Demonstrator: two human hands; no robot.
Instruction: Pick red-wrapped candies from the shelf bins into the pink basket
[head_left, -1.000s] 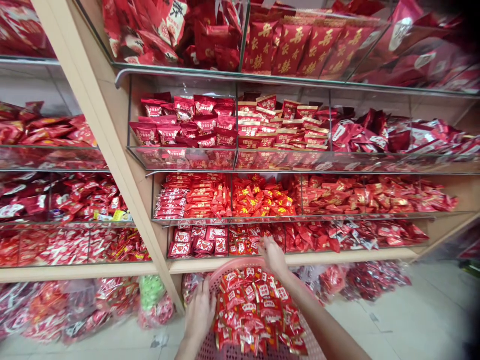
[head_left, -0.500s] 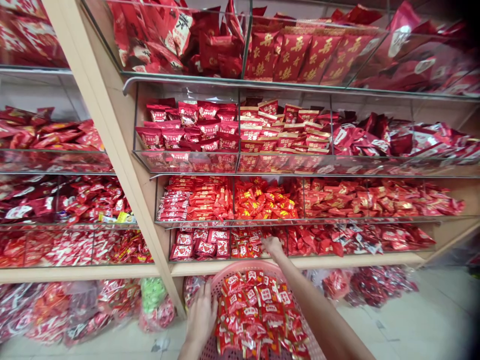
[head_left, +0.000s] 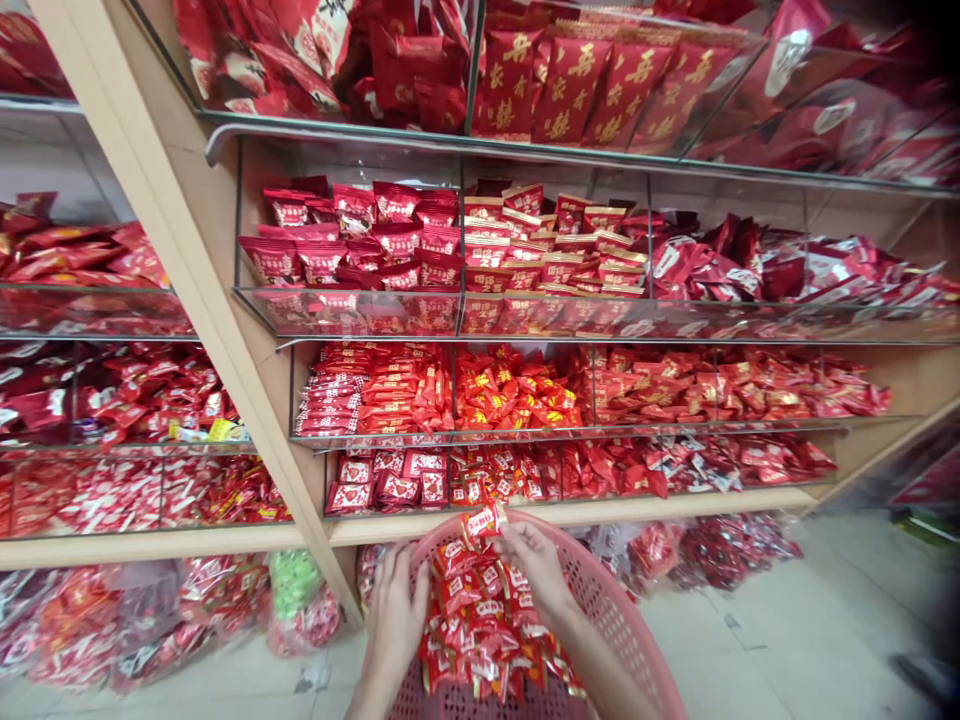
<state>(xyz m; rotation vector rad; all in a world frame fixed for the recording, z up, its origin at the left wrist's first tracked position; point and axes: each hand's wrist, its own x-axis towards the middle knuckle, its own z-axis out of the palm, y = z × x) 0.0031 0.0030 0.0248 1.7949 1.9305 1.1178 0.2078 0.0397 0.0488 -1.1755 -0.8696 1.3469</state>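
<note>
The large red packets (head_left: 571,90) up top bear gold characters (head_left: 581,57), including "家" and "有".

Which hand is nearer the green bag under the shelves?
Left. The left hand, on the pink basket, is just right of the green bag; the right hand is farther right, holding a red packet.

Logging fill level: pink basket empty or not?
Not empty: red packets lie heaped inside the basket; part of its right wall shows bare.

Pink perforated basket (head_left: 645,645), red packets (head_left: 487,625) heaped inside, another packet (head_left: 482,522) held
</note>
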